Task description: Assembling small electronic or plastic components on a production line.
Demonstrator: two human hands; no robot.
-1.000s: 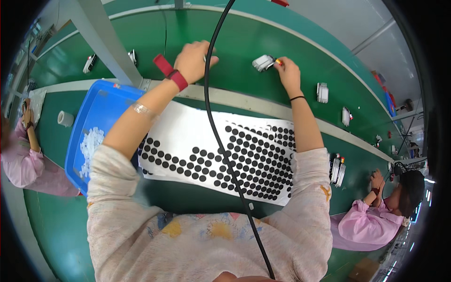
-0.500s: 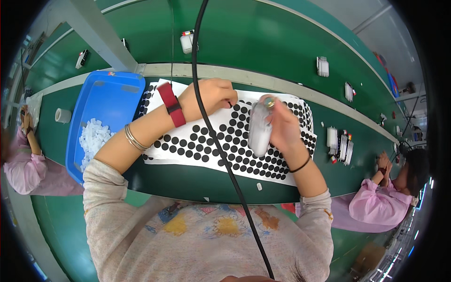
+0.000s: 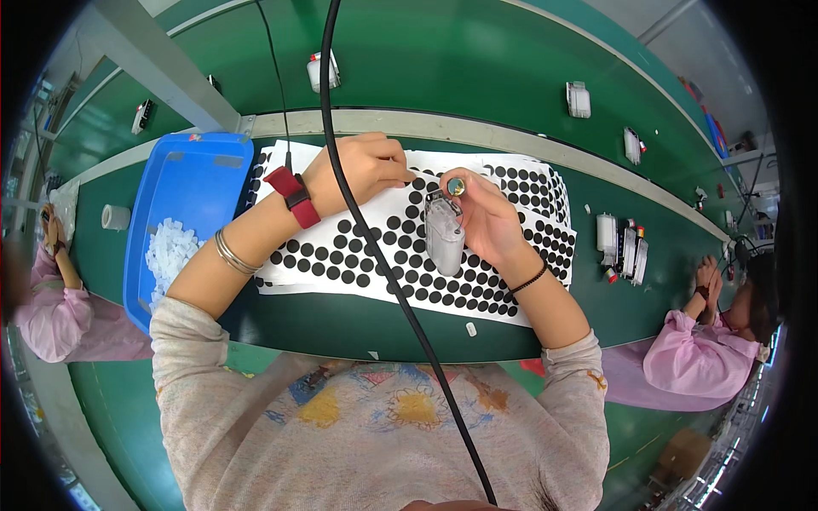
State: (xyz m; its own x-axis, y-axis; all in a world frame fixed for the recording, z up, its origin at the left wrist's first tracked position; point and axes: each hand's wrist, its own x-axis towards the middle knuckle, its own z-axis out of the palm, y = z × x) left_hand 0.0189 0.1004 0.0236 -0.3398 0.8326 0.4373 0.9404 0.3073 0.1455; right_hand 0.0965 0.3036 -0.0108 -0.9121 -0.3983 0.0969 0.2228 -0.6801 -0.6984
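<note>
right hand (image 3: 492,223) clamped on the grey case (image 3: 445,243), fingers curled round its upper end, case hanging over the dot sheet (image 3: 394,204), left hand (image 3: 368,165) fingers bunched, honestly can't tell if they're pinching anything

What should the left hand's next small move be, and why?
Probably pinch one black dot off the white sheet: the left hand is close beside the dots, bare patches suggest they come off, and the right hand holds the pale plastic case over the sheet.
</note>
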